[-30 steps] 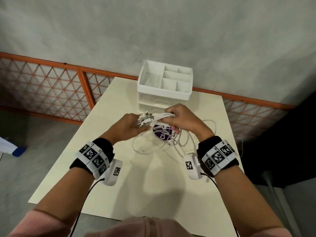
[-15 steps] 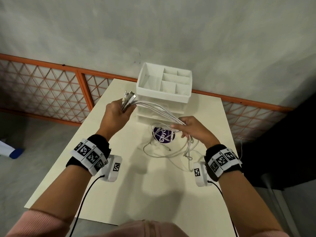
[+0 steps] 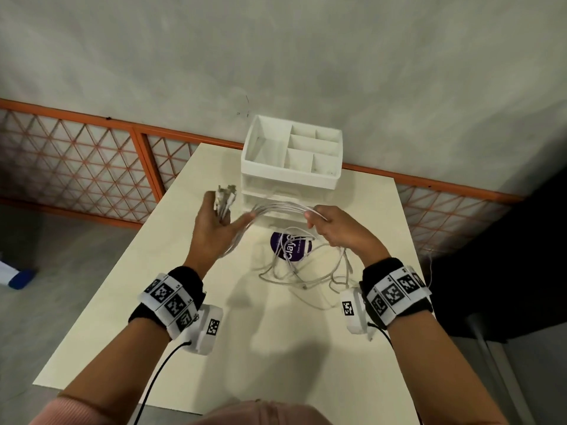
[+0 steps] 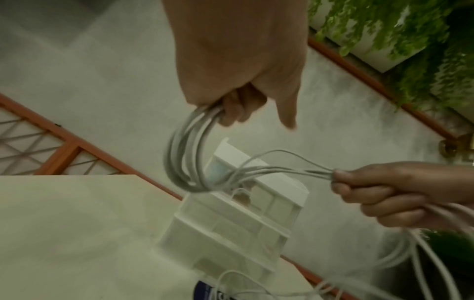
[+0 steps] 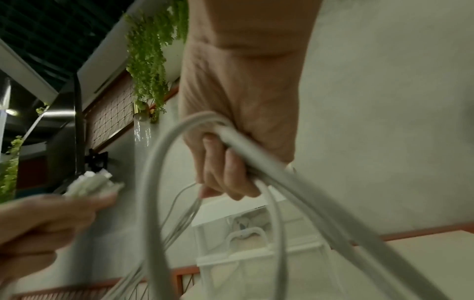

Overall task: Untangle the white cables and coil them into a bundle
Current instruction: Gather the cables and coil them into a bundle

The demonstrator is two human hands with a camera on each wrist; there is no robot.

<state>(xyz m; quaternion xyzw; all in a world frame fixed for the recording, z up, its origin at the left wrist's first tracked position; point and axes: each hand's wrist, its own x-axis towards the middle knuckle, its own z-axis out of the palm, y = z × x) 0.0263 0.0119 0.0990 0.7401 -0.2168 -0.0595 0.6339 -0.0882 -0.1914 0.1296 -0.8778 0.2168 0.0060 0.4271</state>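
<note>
Several white cables (image 3: pixel 277 207) arc between my two hands above the cream table (image 3: pixel 276 348). My left hand (image 3: pixel 218 220) grips the bunched connector ends (image 3: pixel 225 194), which stick up past its fingers; one finger points out beside the strands. The left wrist view shows the same left hand (image 4: pixel 238 105) curled round the cable bundle (image 4: pixel 183 162). My right hand (image 3: pixel 319 223) grips the strands a short way along, seen as the right hand (image 5: pixel 225 168) closed on thick cable (image 5: pixel 259 162). The remaining cable (image 3: pixel 306 273) lies in loose tangled loops on the table below.
A white compartment organiser with drawers (image 3: pixel 291 176) stands just behind the hands. A round purple disc (image 3: pixel 291 248) lies under the loose loops. An orange lattice railing (image 3: pixel 76 167) and grey wall run behind the table. The table's right edge lies close to my right wrist.
The hands were together over the purple disc. My left hand pulled up and left with the connector ends, drawing the strands out; the span now hangs in a slack arc between the hands.
</note>
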